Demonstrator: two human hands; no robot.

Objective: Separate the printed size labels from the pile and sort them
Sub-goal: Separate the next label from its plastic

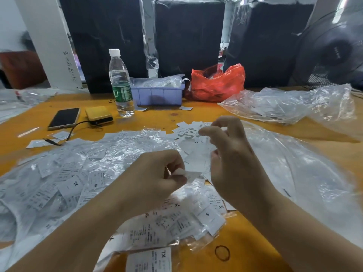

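Note:
A wide pile of white printed size labels (74, 179) lies mixed with clear plastic wrap across the orange table (245, 240); letters such as XL, S, XS and M show on some. My left hand (157, 177) pinches a small white label (189, 174) above the pile. My right hand (229, 154) hovers just right of it, fingers loosely curled, holding nothing that I can see. A smaller group of loose labels (188, 128) lies beyond my right hand.
At the back stand a water bottle (120, 83), a purple tray (157, 95) of bagged labels, and a red plastic bag (218, 83). A phone (63, 118) and yellow case (99, 114) lie at left. Clear bags (290, 105) lie right; a rubber band (222, 252) lies near.

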